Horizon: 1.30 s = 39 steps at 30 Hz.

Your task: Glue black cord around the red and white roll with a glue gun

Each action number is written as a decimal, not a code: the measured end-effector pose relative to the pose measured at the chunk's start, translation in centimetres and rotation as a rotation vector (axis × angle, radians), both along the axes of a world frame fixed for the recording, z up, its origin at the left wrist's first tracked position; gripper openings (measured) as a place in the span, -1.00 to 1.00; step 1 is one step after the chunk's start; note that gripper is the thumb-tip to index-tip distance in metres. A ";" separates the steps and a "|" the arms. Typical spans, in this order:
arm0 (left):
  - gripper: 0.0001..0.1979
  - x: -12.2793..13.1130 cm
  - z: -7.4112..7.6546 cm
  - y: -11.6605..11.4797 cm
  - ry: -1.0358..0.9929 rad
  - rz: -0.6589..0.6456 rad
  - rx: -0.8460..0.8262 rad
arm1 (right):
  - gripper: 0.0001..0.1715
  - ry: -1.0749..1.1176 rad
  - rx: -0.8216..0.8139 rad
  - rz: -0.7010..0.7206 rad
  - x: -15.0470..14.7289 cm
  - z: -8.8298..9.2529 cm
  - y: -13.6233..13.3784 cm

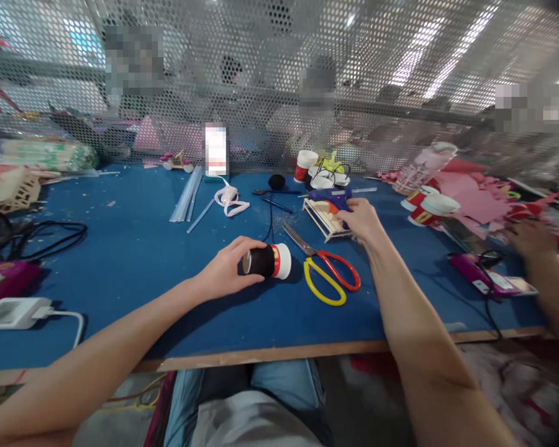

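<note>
Forearms out: cup part-wrapped black, red band bare.
Your left hand grips it; right hand grasps glue gun.

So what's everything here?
Mesh screen: one, grey, back
Table: one, blue, middle
Phone: one, white screen, back
Strips: several, translucent, left
Ribbon: one, white, near phone
Cord ball: one, black, back
Cups: several, red and white, right half
Sheets: several, pink, right
Scissors: one, red and yellow, middle
Wooden rack: one, pale, middle
Devices: two, purple, sides
Adapter: one, white, left
Glue gun: one, blue, at rack
Wrapped cup: one, mostly black, middle
Other person's hand: one, right
Left hand: one, on wrapped cup
Right hand: one, on glue gun
</note>
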State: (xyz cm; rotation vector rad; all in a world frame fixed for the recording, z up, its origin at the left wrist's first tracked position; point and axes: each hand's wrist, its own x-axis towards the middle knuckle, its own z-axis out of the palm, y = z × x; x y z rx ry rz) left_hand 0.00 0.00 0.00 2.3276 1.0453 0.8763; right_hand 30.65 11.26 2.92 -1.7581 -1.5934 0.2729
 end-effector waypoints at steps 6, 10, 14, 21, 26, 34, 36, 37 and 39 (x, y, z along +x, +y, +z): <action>-0.52 -0.2 -0.1 0.4 -0.038 -0.021 0.018 | -0.81 0.385 -0.217 0.440 -2.3 3.5 -4.4; -0.51 -0.3 -0.3 0.6 -0.053 -0.015 0.033 | -0.73 0.241 -0.285 0.572 -3.9 4.6 -7.6; -0.52 -0.4 -0.5 0.9 -0.063 0.017 0.058 | -0.68 0.222 -0.281 0.609 -5.1 3.6 -9.2; -0.52 -0.5 -0.7 1.1 -0.020 0.061 0.133 | -0.64 0.277 -0.262 0.584 -6.1 2.2 -9.8; -0.53 -0.5 -0.6 1.1 0.003 0.076 0.166 | -0.58 0.166 -0.296 0.569 -6.0 2.1 -9.8; -0.55 -0.5 -0.6 1.2 0.004 0.066 0.156 | -0.60 0.063 -0.279 0.558 -6.3 1.9 -10.1; -0.55 -0.5 -0.6 1.2 -0.002 0.064 0.157 | -0.60 0.040 -0.268 0.552 -6.4 1.9 -10.3; -0.55 -0.5 -0.6 1.2 -0.006 0.062 0.157 | -0.61 0.027 -0.263 0.546 -6.4 2.0 -10.3; -0.55 -0.5 -0.6 1.2 -0.011 0.058 0.157 | -0.62 0.000 -0.255 0.534 -6.5 2.3 -10.5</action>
